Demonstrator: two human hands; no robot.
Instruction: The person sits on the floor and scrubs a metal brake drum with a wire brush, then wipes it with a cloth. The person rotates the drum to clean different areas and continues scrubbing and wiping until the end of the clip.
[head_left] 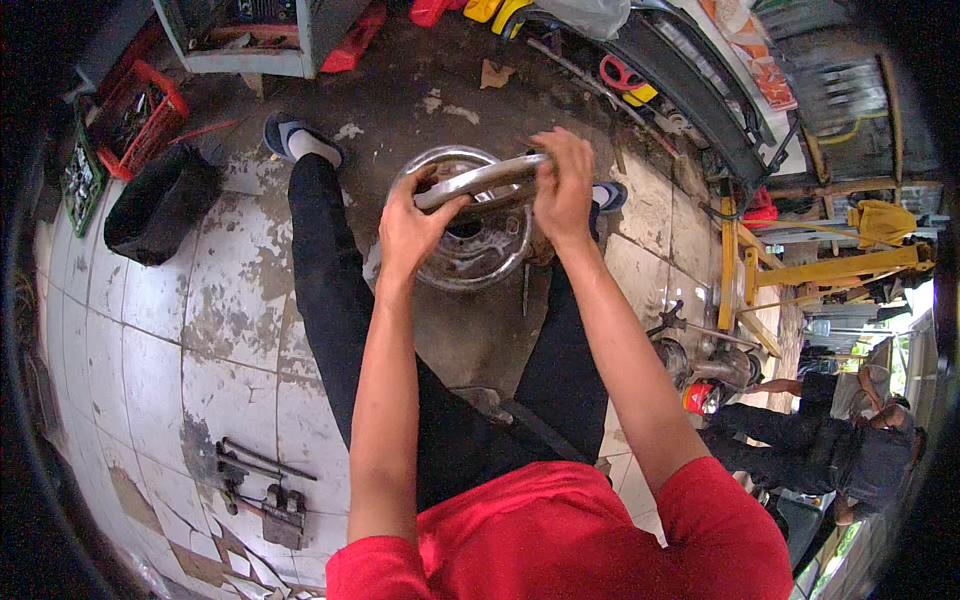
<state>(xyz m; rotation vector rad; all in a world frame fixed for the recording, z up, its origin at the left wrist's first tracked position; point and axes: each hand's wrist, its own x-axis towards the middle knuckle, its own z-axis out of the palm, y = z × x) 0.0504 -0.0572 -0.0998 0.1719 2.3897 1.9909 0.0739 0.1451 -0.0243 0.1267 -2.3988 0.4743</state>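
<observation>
"Ring [490,177]: where was it found?"

"Held up over the wheel [472,258], which lay on the floor [235,310] between the person's legs [325,230]. Contact between ring and wheel could not be established from this one view."

"State of the hands?"

"Both were closed on the ring, at opposite ends. The left hand [408,228] gripped the left end, thumb on the near side. The right hand [567,190] gripped the right end, fingers reaching past the far side; its thumb was not clearly seen."

"Axis?"

"The ring was tilted and seen nearly edge-on. Its long axis ran left to right, slanting, with the right end farther up the view. Whether that end was higher or merely farther off could not be determined."

"Which hand was nearer the wheel?"

"The left, as seen: it overlapped the wheel's left edge, whereas the right stood just past the opposite edge. The wheel's centre appeared between the hands, on the body side of the ring."

"Anything else noted?"

"Hand tools [283,515] on the floor to the left, well apart from the work."
</observation>
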